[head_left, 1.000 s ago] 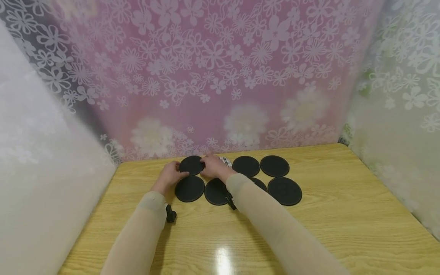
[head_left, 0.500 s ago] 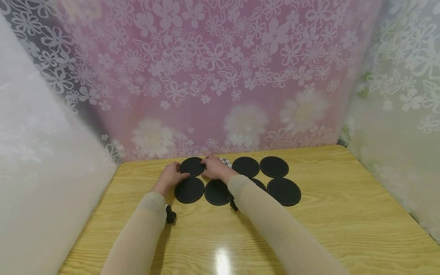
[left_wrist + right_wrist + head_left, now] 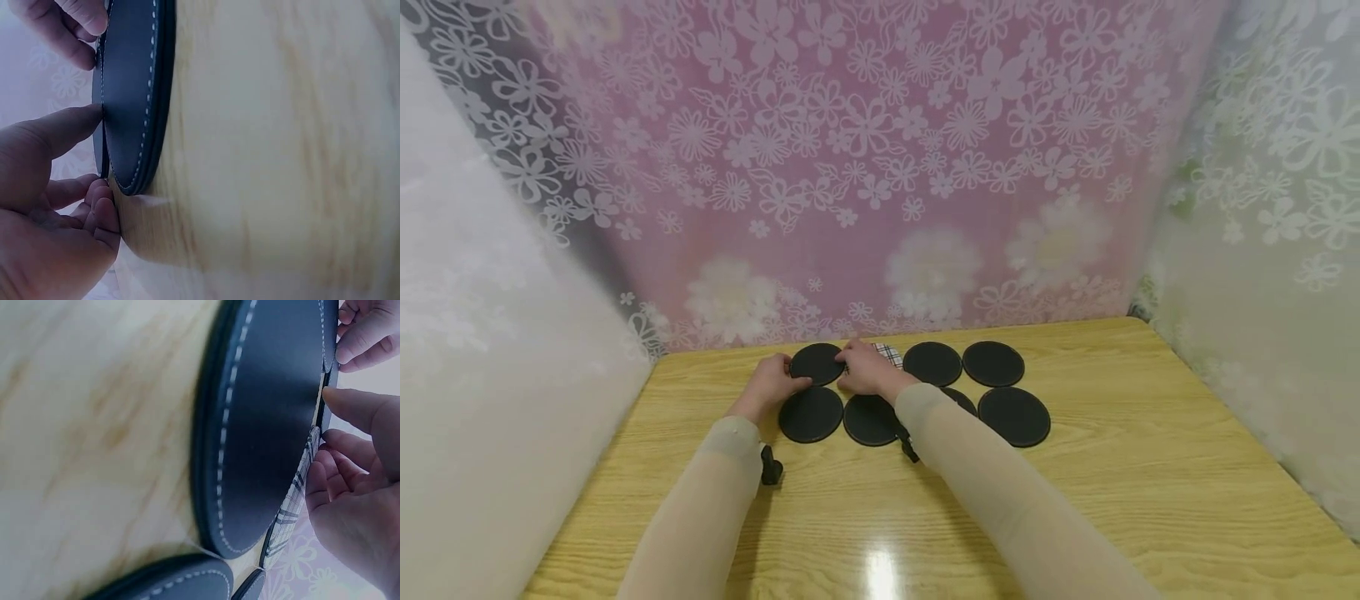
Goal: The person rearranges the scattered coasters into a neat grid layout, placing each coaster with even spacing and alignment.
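Note:
A round black coaster (image 3: pixel 817 364) lies at the back left of the group. My left hand (image 3: pixel 767 385) grips its left side, thumb at the near edge and fingers at the outer rim. From the right, my right hand (image 3: pixel 865 368) holds the opposite rim between thumb and fingers. Partly hidden beneath that right hand is a coaster with a white and black plaid face (image 3: pixel 891 354). In the left wrist view a white-stitched black coaster (image 3: pixel 131 94) stands in front of the gripped one. The right wrist view shows the plaid coaster (image 3: pixel 290 512) close by the right fingers.
More black coasters form two rows on the wooden table (image 3: pixel 1112 500), among them a back-row coaster (image 3: pixel 932 364) and a front-row coaster (image 3: pixel 1015 417). The right forearm crosses over part of the front row. A pink flowered curtain (image 3: pixel 850 208) hangs behind the table.
Both hands stay at the same coaster, nearly still. The view has shifted slightly, so the coasters at the right appear a little further left.

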Tool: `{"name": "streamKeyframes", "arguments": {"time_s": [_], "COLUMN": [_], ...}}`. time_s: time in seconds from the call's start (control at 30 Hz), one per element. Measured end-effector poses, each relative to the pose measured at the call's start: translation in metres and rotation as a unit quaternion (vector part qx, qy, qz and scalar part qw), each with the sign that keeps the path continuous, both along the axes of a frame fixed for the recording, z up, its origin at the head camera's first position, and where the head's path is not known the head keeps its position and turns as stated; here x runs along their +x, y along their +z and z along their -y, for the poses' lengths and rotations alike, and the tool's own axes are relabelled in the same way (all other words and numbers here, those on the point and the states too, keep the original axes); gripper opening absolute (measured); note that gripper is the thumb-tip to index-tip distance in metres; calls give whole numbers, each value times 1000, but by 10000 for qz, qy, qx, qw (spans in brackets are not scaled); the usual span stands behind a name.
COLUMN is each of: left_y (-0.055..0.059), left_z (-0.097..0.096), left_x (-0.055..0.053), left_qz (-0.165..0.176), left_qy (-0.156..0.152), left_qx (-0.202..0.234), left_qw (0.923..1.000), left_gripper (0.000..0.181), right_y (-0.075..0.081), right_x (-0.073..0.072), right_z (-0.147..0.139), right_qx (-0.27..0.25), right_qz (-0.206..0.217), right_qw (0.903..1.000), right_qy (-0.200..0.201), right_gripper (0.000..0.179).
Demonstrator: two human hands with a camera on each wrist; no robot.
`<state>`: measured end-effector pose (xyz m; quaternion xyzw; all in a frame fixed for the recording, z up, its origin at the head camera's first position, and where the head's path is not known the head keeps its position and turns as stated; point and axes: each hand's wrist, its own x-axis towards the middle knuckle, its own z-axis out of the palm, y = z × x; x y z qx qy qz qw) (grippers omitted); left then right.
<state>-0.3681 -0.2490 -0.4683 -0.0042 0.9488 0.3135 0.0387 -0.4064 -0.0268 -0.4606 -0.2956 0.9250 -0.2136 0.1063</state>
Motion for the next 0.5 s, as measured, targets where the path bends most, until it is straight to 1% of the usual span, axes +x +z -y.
{"name": "streamKeyframes", "arguments": {"time_s": [0.03, 0.07, 0.1, 0.23, 0.27, 0.33, 0.4, 0.5], "left_y": [0, -1, -2, -3, -3, -2, -2, 0], "left_z": [0, 0, -1, -1, -1, -3, -4, -8], "left_x": [0, 0, 0, 3, 3, 5, 7, 13], "left_qz": [-14, -26, -42, -78, -80, -113, -207, -450], "left_qy": [-6, 17, 35, 217, 261, 309, 303, 261], "left_qx": [-34, -30, -40, 17, 64, 50, -35, -261], "left_qw": [10000, 10000, 10000, 9997, 9996, 9994, 9993, 9983], "left_gripper": [65, 67, 69, 79, 79, 78, 76, 73], "right_y": [-1, -8, -18, -19, -18, 1, 4, 7], "right_x": [-1, -7, -17, -16, -15, 2, 6, 12], "right_z": [-1, -2, -2, -6, -8, -12, -16, -24], "right_qx": [-27, -115, -141, -346, -403, -451, -532, -464], "right_qz": [31, 24, -76, -201, -262, -229, -293, -423], "right_qw": [10000, 9999, 9998, 9991, 9987, 9987, 9981, 9980], "right_qy": [17, 48, 108, 165, 173, 105, 53, -41], "right_gripper": [52, 52, 52, 50, 50, 49, 48, 50]}}
